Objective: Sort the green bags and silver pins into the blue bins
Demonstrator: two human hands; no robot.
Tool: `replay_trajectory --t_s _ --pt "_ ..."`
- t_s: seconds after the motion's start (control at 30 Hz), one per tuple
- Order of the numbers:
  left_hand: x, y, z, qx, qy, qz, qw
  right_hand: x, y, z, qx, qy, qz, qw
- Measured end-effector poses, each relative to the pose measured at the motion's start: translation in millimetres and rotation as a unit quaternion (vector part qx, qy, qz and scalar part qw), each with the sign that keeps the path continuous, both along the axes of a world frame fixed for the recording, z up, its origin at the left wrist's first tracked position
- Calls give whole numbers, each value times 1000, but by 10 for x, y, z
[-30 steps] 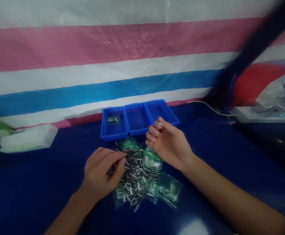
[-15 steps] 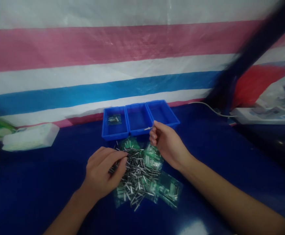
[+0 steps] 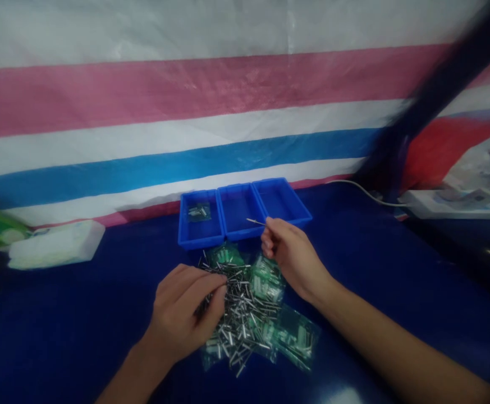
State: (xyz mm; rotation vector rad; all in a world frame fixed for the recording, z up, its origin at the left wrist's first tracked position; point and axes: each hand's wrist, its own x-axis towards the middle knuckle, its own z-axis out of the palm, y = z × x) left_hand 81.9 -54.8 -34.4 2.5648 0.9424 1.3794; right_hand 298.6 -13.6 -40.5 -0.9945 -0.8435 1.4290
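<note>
A heap of loose metal blind rivets [image 3: 242,320] lies in front of me, among small clear green-tinted bags [image 3: 297,336] of parts. My right hand [image 3: 293,252] pinches one blind rivet [image 3: 255,221] between thumb and forefinger, above the front edge of the blue trays. The rivet's thin end points left. My left hand [image 3: 186,308] is at the left side of the heap, with thumb and fingertips pressed together. Whatever is between those fingertips is too small to make out. One small bag [image 3: 199,211] lies in the left blue tray [image 3: 200,243].
Two more blue trays, the middle tray [image 3: 240,202] and the right tray [image 3: 280,196], adjoin the left one. A white packet [image 3: 57,244] lies at left. A power strip [image 3: 459,205] with a white cable stands at right. A striped sheet [image 3: 186,95] hangs behind.
The rivet in my right hand now shows clearly, sticking out to the left of the fingertips. My left hand stays at the heap. The whole view has shifted slightly.
</note>
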Motion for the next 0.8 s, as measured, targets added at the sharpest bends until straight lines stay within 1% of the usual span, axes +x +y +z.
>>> replay_trajectory --t_s 0.13,0.2,0.33,0.57,0.7,0.8 --pt "-2 -6 0 -4 -4 -5 1000 4 10 -25 66 -135 -12 988" --pt "1 -18 6 -12 -4 -11 1000 5 10 -27 77 -169 -3 983" --pt "26 -53 28 -26 -10 -23 999 11 0 -16 61 -171 26 983" --pt "69 -93 32 -37 -13 -43 998 31 9 3 55 -144 21 988" --pt "74 -94 16 -52 -12 -50 997 37 20 7 51 -151 31 987" --pt "68 -95 3 -49 -17 -46 998 41 32 -12 52 -156 35 986"
